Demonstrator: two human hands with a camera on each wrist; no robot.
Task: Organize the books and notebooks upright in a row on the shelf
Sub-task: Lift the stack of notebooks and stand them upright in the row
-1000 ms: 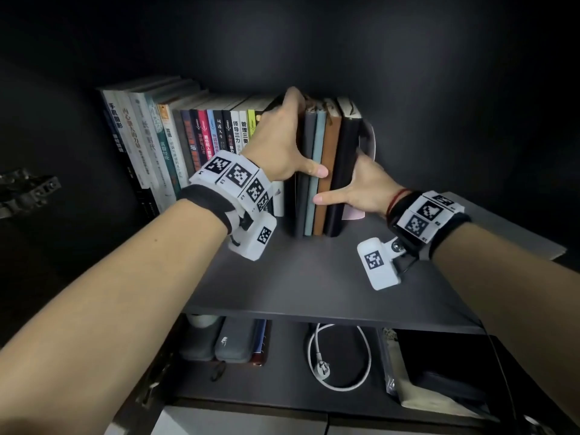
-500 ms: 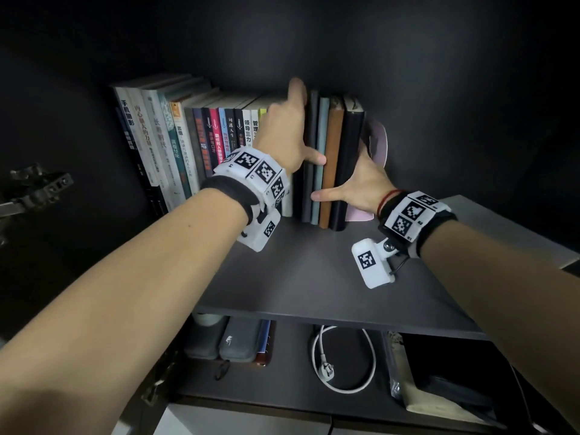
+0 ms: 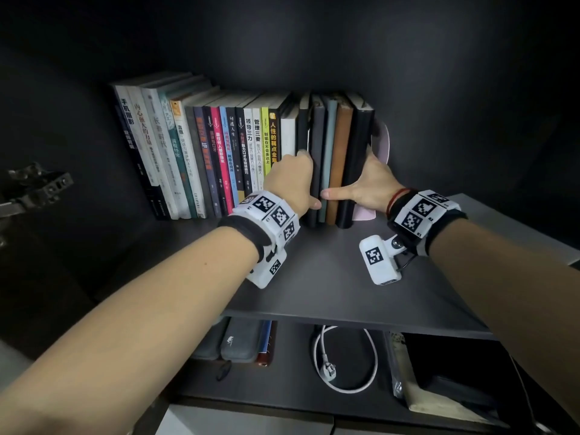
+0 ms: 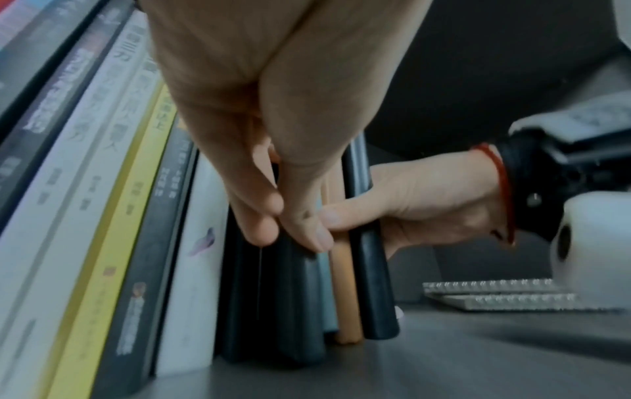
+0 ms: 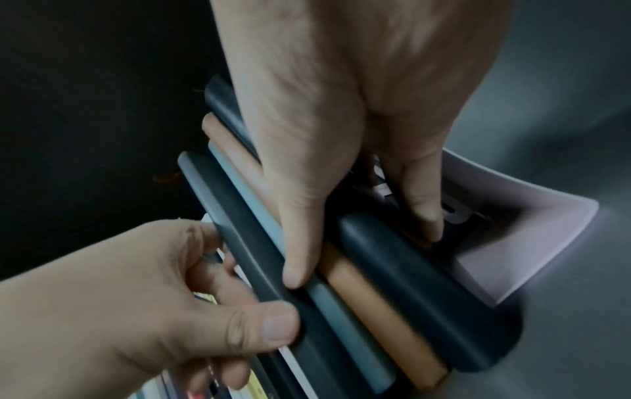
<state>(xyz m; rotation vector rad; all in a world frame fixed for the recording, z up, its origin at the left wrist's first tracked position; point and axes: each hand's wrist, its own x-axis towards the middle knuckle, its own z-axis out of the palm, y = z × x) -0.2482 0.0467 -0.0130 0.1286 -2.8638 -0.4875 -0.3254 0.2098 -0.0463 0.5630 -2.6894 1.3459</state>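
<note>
Nearly done: the books stand upright along the shelf's back edge, notebooks closing the row's right end. Left hand pinches the dark notebook; right hand clasps the pack against a pink bookend; only squaring remains

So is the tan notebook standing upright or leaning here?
Upright: the tan notebook stands on its bottom edge on the shelf, spine outward, pressed between the teal and black notebooks.
</note>
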